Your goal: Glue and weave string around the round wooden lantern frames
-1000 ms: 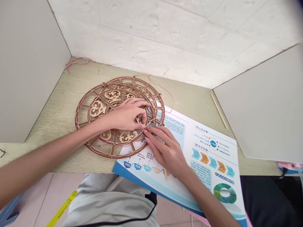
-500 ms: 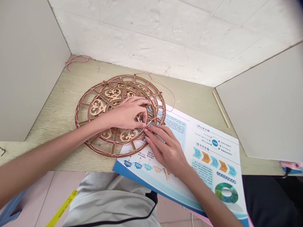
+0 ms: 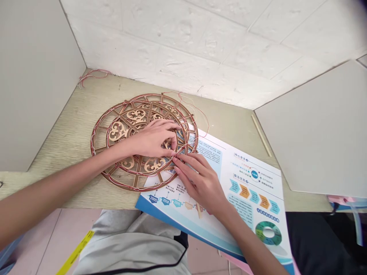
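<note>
Two round, openwork wooden frames (image 3: 137,187) with scroll cut-outs lie overlapped, red and white wires running along their rings. My left hand (image 3: 155,139) lies across the upper frame, its index finger bent down to meet the thumb near the right side of the ring. There the fingertips pinch a thin wire (image 3: 183,147). From the right, my right hand (image 3: 200,179) meets them, thumb and index finger closed on the same wire. The exact grip is partly hidden. A short thin stick (image 3: 199,211) shows below the right hand; whether the hand holds it, I cannot tell.
Under the frames' right side a printed blue-and-white sheet (image 3: 269,183) overhangs the table's front edge. Loose red and white wires (image 3: 205,114) trail behind the frames, with another bundle (image 3: 93,73) in the back-left corner. A narrow strip (image 3: 261,135) lies by the right-hand panel (image 3: 315,133).
The view has shifted slightly, so the sheet and right panel appear further left. Both hands stay together at the same spot on the ring, with hardly any finger movement.
</note>
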Available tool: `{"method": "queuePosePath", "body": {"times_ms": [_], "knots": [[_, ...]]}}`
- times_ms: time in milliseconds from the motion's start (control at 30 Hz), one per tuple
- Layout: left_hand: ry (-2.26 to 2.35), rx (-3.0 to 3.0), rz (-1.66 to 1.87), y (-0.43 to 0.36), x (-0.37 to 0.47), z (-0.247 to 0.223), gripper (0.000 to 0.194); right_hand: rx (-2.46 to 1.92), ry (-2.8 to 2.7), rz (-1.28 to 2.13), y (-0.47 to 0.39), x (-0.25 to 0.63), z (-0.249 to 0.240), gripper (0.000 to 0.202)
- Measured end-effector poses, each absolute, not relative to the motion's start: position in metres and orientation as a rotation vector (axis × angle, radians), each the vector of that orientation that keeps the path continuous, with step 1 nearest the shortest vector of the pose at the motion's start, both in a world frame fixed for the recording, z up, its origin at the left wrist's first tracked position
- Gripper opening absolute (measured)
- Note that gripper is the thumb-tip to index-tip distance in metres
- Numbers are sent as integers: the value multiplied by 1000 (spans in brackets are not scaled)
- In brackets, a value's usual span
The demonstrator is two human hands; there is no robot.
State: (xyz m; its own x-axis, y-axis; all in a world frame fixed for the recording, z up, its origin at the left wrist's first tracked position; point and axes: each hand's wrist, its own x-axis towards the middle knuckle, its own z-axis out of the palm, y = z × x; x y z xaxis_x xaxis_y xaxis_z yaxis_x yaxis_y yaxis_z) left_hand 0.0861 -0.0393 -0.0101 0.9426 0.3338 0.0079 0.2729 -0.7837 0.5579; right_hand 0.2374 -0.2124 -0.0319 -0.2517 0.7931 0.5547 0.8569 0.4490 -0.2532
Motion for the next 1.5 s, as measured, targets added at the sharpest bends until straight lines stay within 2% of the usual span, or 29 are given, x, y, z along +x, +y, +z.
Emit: {"method": "queuePosePath", "body": {"times_ms": [333, 667, 867, 1033, 1267, 1500], "knots": [[378, 2503, 133, -38, 83, -8, 16, -1410, -2110, -81, -210, 237, -25, 23], [158, 2419, -115, -21, 70, 7, 44, -1399, -2168, -186, -218, 236, -30, 26], [163, 2540, -88, -27, 71, 2, 55, -1386, -2170, -178, -221, 235, -32, 35], [157, 2557, -110, -26, 71, 2, 52, -1378, -2131, -194, -223, 232, -32, 46], [146, 2556, -98, -26, 70, 4, 49, -1473, -2127, -236, -231, 226, -36, 41], [95, 2555, -142, -24, 69, 5, 55, -1480, -2081, -166, -233, 223, -41, 44]]}}
